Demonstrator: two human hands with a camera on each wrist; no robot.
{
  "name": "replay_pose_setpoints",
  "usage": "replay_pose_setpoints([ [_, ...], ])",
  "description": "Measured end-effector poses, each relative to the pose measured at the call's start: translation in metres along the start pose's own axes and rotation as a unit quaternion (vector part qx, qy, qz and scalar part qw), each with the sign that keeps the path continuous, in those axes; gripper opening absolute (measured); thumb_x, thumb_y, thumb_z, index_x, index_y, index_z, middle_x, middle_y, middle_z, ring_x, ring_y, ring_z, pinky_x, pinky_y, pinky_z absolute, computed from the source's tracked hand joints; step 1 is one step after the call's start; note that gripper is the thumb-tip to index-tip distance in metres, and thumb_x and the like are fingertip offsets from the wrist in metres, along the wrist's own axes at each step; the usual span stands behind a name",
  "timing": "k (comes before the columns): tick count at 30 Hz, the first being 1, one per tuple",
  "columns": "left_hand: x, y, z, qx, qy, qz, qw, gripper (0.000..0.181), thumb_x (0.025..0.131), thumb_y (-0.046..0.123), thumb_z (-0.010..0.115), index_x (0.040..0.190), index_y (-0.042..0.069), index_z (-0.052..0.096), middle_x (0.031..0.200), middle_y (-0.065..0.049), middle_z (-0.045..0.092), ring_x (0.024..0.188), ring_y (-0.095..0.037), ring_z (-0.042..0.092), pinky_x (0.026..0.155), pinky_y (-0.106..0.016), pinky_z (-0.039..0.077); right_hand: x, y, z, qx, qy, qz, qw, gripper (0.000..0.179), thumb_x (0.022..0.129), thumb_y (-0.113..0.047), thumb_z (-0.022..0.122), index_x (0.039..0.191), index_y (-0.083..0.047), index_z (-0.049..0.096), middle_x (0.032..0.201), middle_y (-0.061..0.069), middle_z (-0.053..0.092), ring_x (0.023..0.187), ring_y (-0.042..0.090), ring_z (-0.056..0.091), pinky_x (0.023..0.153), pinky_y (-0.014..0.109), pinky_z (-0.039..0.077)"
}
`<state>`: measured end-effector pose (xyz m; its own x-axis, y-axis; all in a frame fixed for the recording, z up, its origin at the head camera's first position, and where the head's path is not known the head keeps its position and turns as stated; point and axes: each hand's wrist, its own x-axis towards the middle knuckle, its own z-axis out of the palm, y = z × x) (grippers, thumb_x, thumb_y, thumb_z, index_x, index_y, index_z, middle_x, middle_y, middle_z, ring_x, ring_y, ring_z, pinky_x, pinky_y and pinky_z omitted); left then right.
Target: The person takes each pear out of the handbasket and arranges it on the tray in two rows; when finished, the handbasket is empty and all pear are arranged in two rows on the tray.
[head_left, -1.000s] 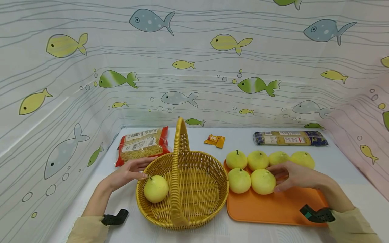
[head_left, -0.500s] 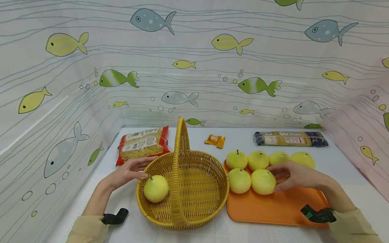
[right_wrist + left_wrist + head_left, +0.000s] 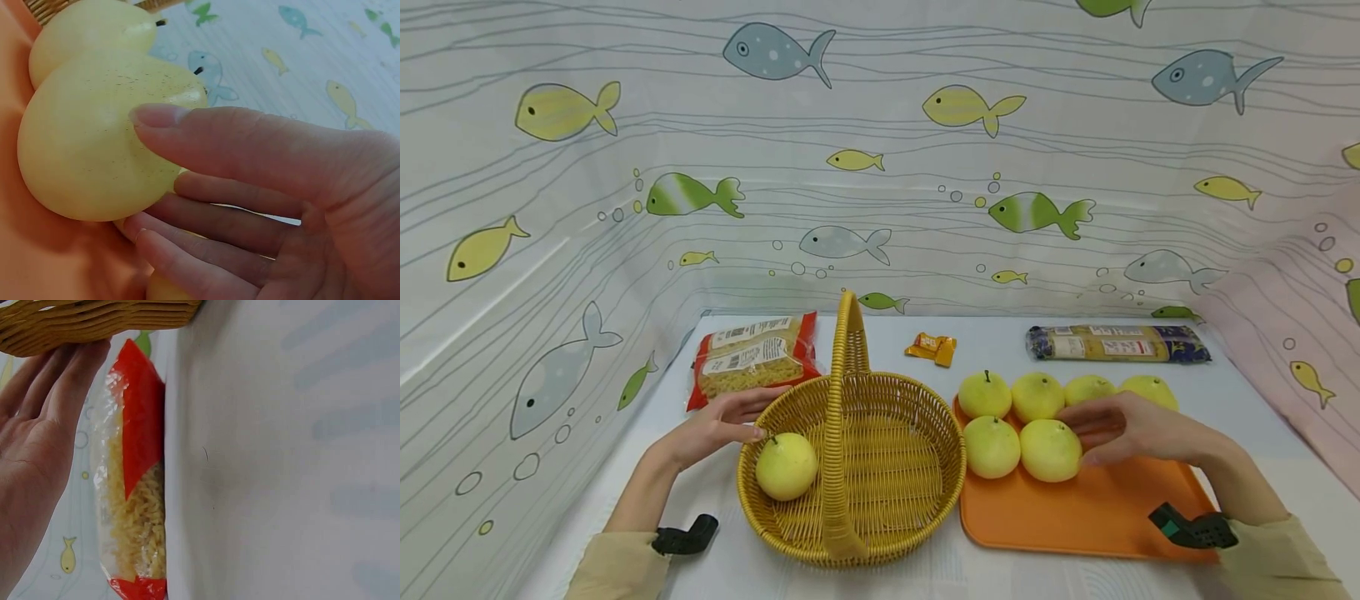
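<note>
A yellow wicker basket (image 3: 898, 467) with a tall handle stands mid-table with one round yellow pear (image 3: 786, 467) inside. My left hand (image 3: 718, 427) is at its left rim, its thumb near the edge. In the left wrist view, the extended fingers (image 3: 65, 381) touch the basket's outer side (image 3: 106, 325). To the right, an orange tray (image 3: 1045, 521) carries several more pears. My right hand (image 3: 1142, 429) is beside the front-row pear (image 3: 1050, 450), fingers spread and loosely bent. In the right wrist view, its thumb lies across this pear (image 3: 94, 144); contact cannot be told.
A red and clear bag of pasta (image 3: 748, 362) lies behind the basket at left. Small orange wrapped sweets (image 3: 931, 348) lie at the back middle. A long dark-ended pasta packet (image 3: 1116, 342) lies behind the tray. Fish-printed sheeting (image 3: 880, 192) surrounds the table.
My right hand has shifted slightly right, its thumb a little farther from the front-row pear. My left hand and the basket stay where they were.
</note>
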<state>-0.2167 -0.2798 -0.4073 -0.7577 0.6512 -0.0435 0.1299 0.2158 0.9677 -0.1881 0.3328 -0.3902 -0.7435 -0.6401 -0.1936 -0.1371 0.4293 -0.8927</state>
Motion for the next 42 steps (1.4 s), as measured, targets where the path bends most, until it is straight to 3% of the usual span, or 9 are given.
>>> replay_pose_setpoints([
  [7, 0.0, 0.001, 0.001, -0.001, 0.001, 0.007, 1.0, 0.06, 0.096, 0.002, 0.056, 0.153, 0.0, 0.036, 0.155, -0.025, 0.039, 0.132, -0.004, 0.051, 0.102, -0.021, 0.044, -0.002, 0.002, -0.004, -0.013, 0.013, -0.029, 0.9994, 0.052, 0.09, -0.007, 0.072, 0.139, 0.003, 0.054, 0.134, 0.018, 0.063, 0.117, 0.011, 0.065, 0.093, 0.029, 0.054],
  [13, 0.0, 0.002, 0.002, 0.001, 0.0, 0.009, 1.0, 0.06, 0.096, 0.002, 0.056, 0.153, 0.0, 0.037, 0.155, -0.025, 0.039, 0.133, -0.004, 0.051, 0.102, -0.021, 0.044, -0.006, -0.002, -0.004, 0.007, 0.028, -0.039, 0.9988, 0.053, 0.091, -0.003, 0.069, 0.139, 0.007, 0.051, 0.136, 0.024, 0.059, 0.12, 0.012, 0.064, 0.095, 0.031, 0.053],
  [21, 0.0, 0.002, 0.002, 0.002, 0.0, 0.01, 1.0, 0.06, 0.096, 0.002, 0.057, 0.153, 0.0, 0.037, 0.155, -0.024, 0.039, 0.133, -0.004, 0.051, 0.102, -0.021, 0.044, -0.01, -0.01, -0.004, -0.026, 0.087, -0.049, 0.9946, 0.049, 0.091, -0.006, 0.071, 0.137, -0.001, 0.057, 0.134, 0.024, 0.061, 0.119, 0.019, 0.065, 0.093, 0.024, 0.053],
  [31, -0.001, 0.002, 0.002, 0.007, 0.004, 0.001, 1.0, 0.06, 0.096, 0.004, 0.057, 0.152, 0.0, 0.037, 0.154, -0.024, 0.04, 0.132, -0.002, 0.05, 0.102, -0.02, 0.043, -0.009, -0.02, 0.001, -0.05, 0.16, -0.037, 0.9851, 0.051, 0.092, -0.011, 0.071, 0.14, -0.005, 0.055, 0.134, 0.013, 0.065, 0.118, 0.013, 0.065, 0.09, 0.023, 0.054],
  [42, 0.0, 0.001, 0.001, 0.001, -0.002, 0.008, 1.0, 0.061, 0.096, 0.003, 0.056, 0.153, 0.0, 0.035, 0.155, -0.023, 0.04, 0.133, -0.005, 0.051, 0.102, -0.022, 0.045, -0.006, -0.037, 0.009, -0.033, 0.182, -0.074, 0.98, 0.051, 0.092, -0.008, 0.07, 0.141, -0.002, 0.054, 0.134, 0.013, 0.064, 0.119, 0.007, 0.064, 0.092, 0.02, 0.052],
])
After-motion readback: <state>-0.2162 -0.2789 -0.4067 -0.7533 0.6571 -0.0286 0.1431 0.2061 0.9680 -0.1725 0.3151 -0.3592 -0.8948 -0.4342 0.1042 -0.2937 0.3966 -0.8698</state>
